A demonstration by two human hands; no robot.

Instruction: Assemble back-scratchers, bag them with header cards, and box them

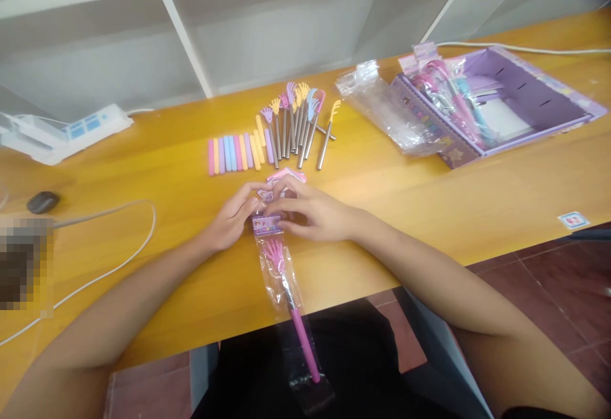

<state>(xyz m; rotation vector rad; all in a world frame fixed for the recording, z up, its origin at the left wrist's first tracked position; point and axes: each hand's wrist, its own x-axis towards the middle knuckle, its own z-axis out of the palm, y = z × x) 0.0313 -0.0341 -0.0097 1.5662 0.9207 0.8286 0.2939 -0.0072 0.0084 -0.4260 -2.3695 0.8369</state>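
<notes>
A pink hand-shaped back scratcher point(300, 336) lies inside a clear plastic bag point(270, 285) that reaches over the table's front edge toward my lap. At the bag's top is a purple printed header card point(268, 226). My left hand point(233, 218) grips the card's upper left side, thumb and fingers closed. From the right, my right hand point(317, 212) pinches the same card with bent fingers. Just beyond, partly hidden by my fingers, more printed cards point(291, 176) lie on the table.
Farther back are several back scratchers with metal rods point(298, 126) and a row of coloured handle tubes point(233, 153). Clear bags point(382, 107) lie against a purple box point(529, 88) holding packed scratchers. A power strip point(95, 129), black mouse point(42, 202) and white cable point(128, 256) are left.
</notes>
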